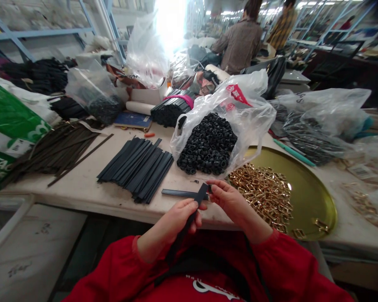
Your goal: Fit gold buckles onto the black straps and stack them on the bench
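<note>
My left hand (185, 213) is closed around a dark strap (202, 192), which slants up to the right while its lower part hangs toward my lap. At the strap's upper end, my right hand (228, 197) pinches a small black loop (209, 188); whether the strap passes through it I cannot tell. Behind my fingers another dark strap (179, 193) lies on the table, with a bit of metal at its right end. Left of my hands is a stack of dark straps (135, 167). An open plastic bag of black loops (208, 144) sits just beyond.
Gold buckles (264, 193) are heaped on a round gold tray (318, 193) at right. A teal pen (294, 152) rests behind it. Brown strips (61, 149), a blue notebook (134, 120) and a banded strap bundle (171, 110) lie farther back. Two people (242, 40) are in the background.
</note>
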The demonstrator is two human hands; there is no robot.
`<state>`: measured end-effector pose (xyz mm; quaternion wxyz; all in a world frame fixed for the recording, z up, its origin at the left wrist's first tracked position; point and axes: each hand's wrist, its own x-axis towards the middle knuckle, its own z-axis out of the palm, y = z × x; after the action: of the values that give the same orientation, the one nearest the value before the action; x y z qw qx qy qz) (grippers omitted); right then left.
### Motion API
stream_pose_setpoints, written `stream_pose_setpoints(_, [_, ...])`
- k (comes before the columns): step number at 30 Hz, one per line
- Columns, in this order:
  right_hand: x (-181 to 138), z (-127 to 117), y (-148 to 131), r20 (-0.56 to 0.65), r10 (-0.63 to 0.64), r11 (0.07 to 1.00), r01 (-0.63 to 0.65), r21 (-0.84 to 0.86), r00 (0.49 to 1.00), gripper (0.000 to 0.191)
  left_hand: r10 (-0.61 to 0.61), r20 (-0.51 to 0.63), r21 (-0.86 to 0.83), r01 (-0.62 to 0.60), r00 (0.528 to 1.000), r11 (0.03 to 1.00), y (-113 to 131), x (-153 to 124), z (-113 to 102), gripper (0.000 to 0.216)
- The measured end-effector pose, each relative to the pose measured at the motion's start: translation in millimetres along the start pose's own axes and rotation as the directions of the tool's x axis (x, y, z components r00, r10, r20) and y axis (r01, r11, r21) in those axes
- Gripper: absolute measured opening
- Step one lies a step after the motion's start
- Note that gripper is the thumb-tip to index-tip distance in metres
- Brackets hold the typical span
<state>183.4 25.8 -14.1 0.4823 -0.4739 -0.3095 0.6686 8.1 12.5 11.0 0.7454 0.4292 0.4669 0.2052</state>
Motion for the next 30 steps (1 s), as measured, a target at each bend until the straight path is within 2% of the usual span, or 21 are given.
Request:
stream_pose_setpoints(2, [-7.1, 1.2, 2.0, -0.021, 0.046, 0.990, -0.043, 0.137, 0.999, 0.034, 0.122, -0.043, 0.157, -0.114, 0.992, 0.981, -1.0, -0.7, -0.5, 0.038])
stream_pose_setpoints(5, [-14.8, 2.2, 2.8, -0.045, 0.099, 0.964, -0.084, 0.251, 0.994, 0.034, 0.298, -0.096, 0.377, -0.243, 0.950, 0.894, -2.7, -0.2, -1.0, 0.037])
stream_pose_setpoints(9, [-23.0, 3.5, 7.6, -0.038, 0.137, 0.952, -0.121, 0.281, 0.990, 0.035, 0.364, -0.078, 0.518, -0.274, 0.928, 0.811, -4.7, -2.1, -0.1, 0.028])
stream_pose_setpoints(12, [-27.7, 3.3, 15.0, -0.040, 0.082, 0.976, -0.072, 0.207, 0.996, 0.031, 0.339, -0.050, 0.604, -0.242, 0.940, 0.759, -4.2, -7.2, -0.2, 0.027])
stream_pose_setpoints(16, [-36.0, 5.2, 21.6, 0.002, -0.040, 0.997, 0.040, -0.073, 0.999, 0.024, 0.296, 0.019, 0.688, -0.227, 0.955, 0.690, -1.3, -12.9, -0.8, 0.027])
stream_pose_setpoints(19, [-42.2, 8.1, 22.2, 0.086, 0.007, 0.987, 0.007, -0.159, 0.996, 0.025, 0.249, 0.082, 0.647, -0.241, 0.965, 0.723, -0.3, -15.3, 1.3, 0.025])
stream_pose_setpoints(23, [-46.4, 12.3, 24.9, 0.071, -0.034, 0.996, 0.040, -0.079, 0.997, 0.024, 0.081, 0.163, 0.424, -0.144, 0.983, 0.894, -4.1, -17.8, 6.3, 0.033])
stream_pose_setpoints(26, [-49.0, 19.7, 30.7, 0.122, -0.051, 0.996, 0.060, -0.067, 0.991, 0.023, 0.095, 0.128, 0.305, -0.131, 0.987, 0.943, -9.0, -15.8, 8.4, 0.048])
stream_pose_setpoints(28, [-49.3, 21.5, 31.6, 0.166, -0.074, 0.974, 0.106, -0.199, 0.983, 0.023, 0.148, 0.087, 0.249, -0.165, 0.985, 0.954, -11.0, -12.0, 7.8, 0.048])
stream_pose_setpoints(30, [-46.1, 13.0, 25.1, 0.134, -0.161, 0.855, 0.206, -0.476, 0.978, 0.023, 0.195, 0.042, 0.219, -0.199, 0.980, 0.955, -11.6, -7.2, 5.3, 0.043])
